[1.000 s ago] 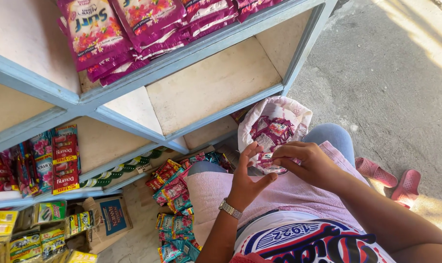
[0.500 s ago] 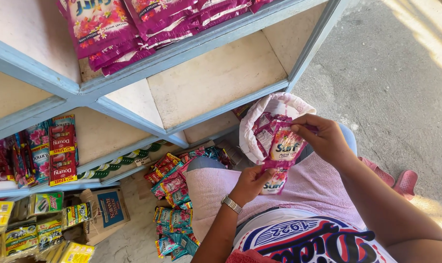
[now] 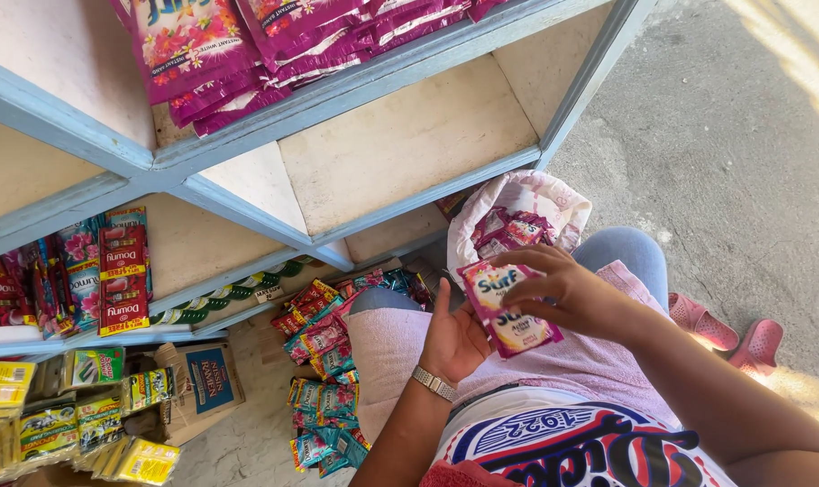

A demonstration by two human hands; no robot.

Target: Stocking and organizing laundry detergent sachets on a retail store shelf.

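Note:
My right hand (image 3: 567, 293) pinches a strip of pink detergent sachets (image 3: 507, 307) pulled out of a white plastic bag (image 3: 526, 203) that rests on my lap against the shelf. My left hand (image 3: 452, 341), with a metal watch on the wrist, is cupped under the lower sachet and touches it. More pink sachets show inside the bag's mouth.
A pale blue wooden shelf unit (image 3: 355, 86) stands in front, with pink sachet packs (image 3: 247, 45) on top and a bare compartment (image 3: 409, 144) below. Red sachets (image 3: 121, 280) hang at left. Colourful packets (image 3: 324, 379) and yellow boxes (image 3: 31, 415) lie low. Pink sandals (image 3: 725, 329) are on concrete.
My right hand has drawn the sachet strip out of the bag and lowered it toward my lap. My left hand has moved under the strip.

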